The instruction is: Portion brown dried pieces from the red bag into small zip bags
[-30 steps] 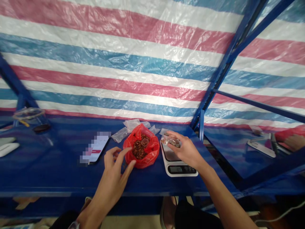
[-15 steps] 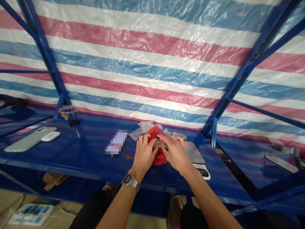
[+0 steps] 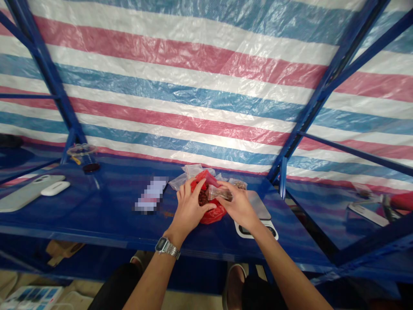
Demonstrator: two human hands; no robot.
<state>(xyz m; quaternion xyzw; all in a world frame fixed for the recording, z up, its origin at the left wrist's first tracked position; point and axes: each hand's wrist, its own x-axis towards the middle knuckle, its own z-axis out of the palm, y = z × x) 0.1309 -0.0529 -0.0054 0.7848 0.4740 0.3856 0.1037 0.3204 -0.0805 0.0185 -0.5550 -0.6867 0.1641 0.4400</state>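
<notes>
A red plastic bag (image 3: 213,214) stands with its mouth gaping, and dark brown bits (image 3: 202,198) show inside it. At the bag's left rim is my left hand (image 3: 189,206), thumb and fingers spread apart and resting against the red plastic. My right hand (image 3: 239,204) pinches a small clear plastic bag (image 3: 222,193) with brown contents, held over the red bag's opening. Beneath and beside my right wrist sits a kitchen scale (image 3: 260,206) with a grey plate and white base. What lies deeper in the red bag is hidden.
Several clear zip bags (image 3: 178,181) lie behind the red bag. A phone with a blurred screen (image 3: 151,193) rests to the left. Farther left are a plastic cup (image 3: 87,159), a white earbud case (image 3: 55,188) and a grey phone (image 3: 29,193). Blue frame posts (image 3: 298,125) flank the shelf.
My left thumb has parted from the small bag, and the left hand has opened wider. The red bag's contents now show more. The view has shifted slightly right.
</notes>
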